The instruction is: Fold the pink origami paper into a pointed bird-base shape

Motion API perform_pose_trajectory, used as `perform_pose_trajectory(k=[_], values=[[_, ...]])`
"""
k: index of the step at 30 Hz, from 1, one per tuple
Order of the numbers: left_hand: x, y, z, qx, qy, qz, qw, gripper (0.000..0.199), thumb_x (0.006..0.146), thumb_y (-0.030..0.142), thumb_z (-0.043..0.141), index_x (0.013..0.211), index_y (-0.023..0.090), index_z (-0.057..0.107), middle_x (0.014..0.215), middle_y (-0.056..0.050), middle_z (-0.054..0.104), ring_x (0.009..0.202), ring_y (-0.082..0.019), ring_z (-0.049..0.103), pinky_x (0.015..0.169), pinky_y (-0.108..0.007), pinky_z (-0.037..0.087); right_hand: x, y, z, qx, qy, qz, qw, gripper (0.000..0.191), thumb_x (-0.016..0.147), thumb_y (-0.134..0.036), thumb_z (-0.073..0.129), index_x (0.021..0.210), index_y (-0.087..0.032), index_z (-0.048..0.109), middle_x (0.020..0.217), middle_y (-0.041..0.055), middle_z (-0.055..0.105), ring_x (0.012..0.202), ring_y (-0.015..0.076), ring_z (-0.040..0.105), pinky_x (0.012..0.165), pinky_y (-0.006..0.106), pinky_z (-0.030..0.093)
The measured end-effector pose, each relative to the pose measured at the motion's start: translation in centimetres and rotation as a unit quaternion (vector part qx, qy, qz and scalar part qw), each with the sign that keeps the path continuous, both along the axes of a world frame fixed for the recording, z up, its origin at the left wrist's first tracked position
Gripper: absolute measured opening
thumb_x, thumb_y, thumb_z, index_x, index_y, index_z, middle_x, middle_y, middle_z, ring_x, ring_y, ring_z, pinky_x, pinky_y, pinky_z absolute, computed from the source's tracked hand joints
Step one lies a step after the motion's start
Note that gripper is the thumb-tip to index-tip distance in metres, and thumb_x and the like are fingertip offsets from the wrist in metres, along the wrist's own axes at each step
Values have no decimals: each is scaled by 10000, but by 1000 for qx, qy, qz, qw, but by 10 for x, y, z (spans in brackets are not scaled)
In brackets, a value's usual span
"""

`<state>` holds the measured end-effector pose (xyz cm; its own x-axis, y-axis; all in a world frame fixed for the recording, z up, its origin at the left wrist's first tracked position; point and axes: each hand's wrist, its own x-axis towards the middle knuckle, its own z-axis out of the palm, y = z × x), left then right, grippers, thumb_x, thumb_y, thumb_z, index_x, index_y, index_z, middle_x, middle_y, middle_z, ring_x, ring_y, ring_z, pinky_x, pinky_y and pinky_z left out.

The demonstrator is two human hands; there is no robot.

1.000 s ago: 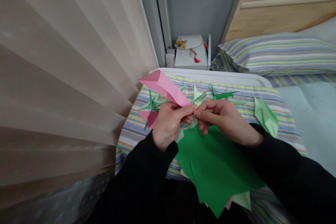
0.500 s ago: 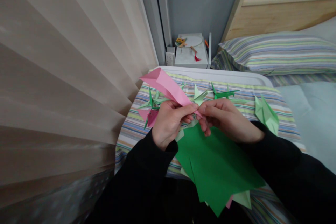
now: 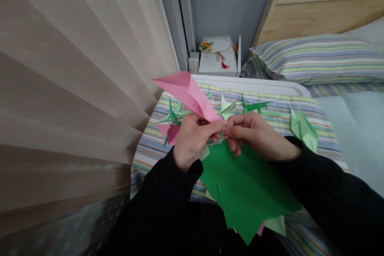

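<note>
A partly folded sheet of pink paper (image 3: 192, 94) slants up and to the left from my fingers, its wide end spread open. My left hand (image 3: 195, 136) is closed, pinching the paper near its narrow end between thumb and fingers. Right beside it my right hand (image 3: 255, 134) is closed too, its thumb and index finger on the narrow tip, which the fingertips mostly hide. Under my hands lies a stack of green paper sheets (image 3: 249, 188), with light green and pink corners poking out below.
Folded paper cranes stand on the striped cloth: a dark green crane (image 3: 255, 106), a light green crane (image 3: 229, 108) and a pink one (image 3: 171, 133). A light green folded piece (image 3: 304, 128) lies at right. A curtain (image 3: 90, 88) hangs close at left; a pillow (image 3: 318, 60) lies behind.
The wide end of the pink paper has swung a little up and left and opened wider. My right fingertips have moved slightly left along the narrow tip, closer to my left thumb.
</note>
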<state>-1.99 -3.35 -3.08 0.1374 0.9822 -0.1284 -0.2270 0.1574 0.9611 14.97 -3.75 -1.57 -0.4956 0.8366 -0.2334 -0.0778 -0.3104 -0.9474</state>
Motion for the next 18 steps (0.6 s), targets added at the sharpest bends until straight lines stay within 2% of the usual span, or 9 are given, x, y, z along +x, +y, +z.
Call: perform_pose_trajectory(k=[7,12,18], values=[[0,1,-1,-5,-32,7,999,170,610,216,901,607,146,746,525,4,668,431,-53,506,424,-179,391,3,0,-3,-40,58,4,998,105,744,-228,734,686,-154,688,573,-4,678,448,95,609,442,182,543],[0,1,-1,-2,-29,11,1000,172,622,227,890,606,155,734,512,17,646,436,-56,504,430,-185,391,3,0,-3,-35,57,1,998,203,796,-299,735,665,-156,676,575,5,675,442,96,603,440,187,537],[0,1,-1,-1,-13,26,1000,185,644,248,886,606,158,729,498,15,634,426,-66,504,425,-204,382,1,0,-1,5,9,-7,1000,208,774,-306,787,667,-165,677,544,-11,663,422,94,591,426,189,512]])
